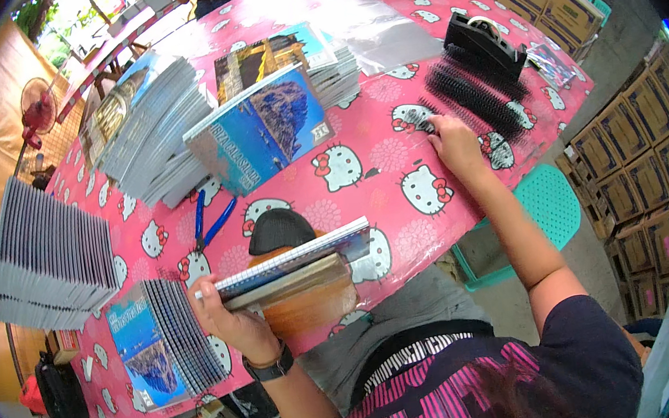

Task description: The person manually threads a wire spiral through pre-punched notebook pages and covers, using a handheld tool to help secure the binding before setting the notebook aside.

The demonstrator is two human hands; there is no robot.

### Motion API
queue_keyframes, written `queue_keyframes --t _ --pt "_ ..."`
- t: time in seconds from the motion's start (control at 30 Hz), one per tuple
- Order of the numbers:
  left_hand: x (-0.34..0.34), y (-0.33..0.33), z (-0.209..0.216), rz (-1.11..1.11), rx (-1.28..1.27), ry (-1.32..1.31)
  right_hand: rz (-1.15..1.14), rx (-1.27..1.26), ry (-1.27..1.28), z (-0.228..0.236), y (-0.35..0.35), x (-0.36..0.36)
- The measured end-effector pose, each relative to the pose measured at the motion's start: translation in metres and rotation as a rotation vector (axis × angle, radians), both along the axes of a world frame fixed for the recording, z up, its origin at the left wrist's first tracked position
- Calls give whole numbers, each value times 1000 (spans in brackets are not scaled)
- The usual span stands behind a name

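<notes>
The left grip [239, 323] pinches one end of a notebook [315, 256], holding it white edge up above a wooden block [313, 306] at the near side of the pink counter [380, 172]. Out right, the right grip [456, 145] has its fingers drawn together beside black wire coils [474, 98]; whether they pinch one, I can't tell. A black tape dispenser [489, 43] sits just behind the coils. Over to the left lie blue-handled pliers [210, 220], and beyond them a blue-covered notebook [260, 131] showing pale capitals and a small white corner emblem. Similar lettering tops the near-left notebook stack [142, 346]. Pink print crosses the person's dark shirt [454, 385], and the cardboard boxes [644, 174] at far right carry printed markings.
</notes>
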State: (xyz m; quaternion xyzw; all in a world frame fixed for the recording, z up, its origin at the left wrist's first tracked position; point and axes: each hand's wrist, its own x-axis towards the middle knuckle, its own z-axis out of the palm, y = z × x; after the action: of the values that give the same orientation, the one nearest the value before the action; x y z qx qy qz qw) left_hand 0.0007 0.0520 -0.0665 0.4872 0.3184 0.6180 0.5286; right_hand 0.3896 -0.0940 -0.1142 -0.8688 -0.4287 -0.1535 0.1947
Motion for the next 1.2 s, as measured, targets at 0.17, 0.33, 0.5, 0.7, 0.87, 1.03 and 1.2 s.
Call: queue_keyframes --t 0.17,0.33,0.5,0.7,0.87,1.03,1.2 --pt "3 -2 13 -17 17 150 -50 39 50 15 -3 17" --pt "23 -28 43 342 437 492 -97 36 234 52 -7 20" --pt "78 -80 51 70 722 1128 77 47 168 46 -7 48" --pt "95 -78 36 165 786 1075 69 38 101 61 -8 41" --pt "100 -78 28 229 824 1034 477 227 430 104 -16 -49" --pt "100 -79 30 202 810 1073 947 73 722 122 -18 -121" --pt "101 -82 30 217 833 1039 934 197 697 113 -11 -129"
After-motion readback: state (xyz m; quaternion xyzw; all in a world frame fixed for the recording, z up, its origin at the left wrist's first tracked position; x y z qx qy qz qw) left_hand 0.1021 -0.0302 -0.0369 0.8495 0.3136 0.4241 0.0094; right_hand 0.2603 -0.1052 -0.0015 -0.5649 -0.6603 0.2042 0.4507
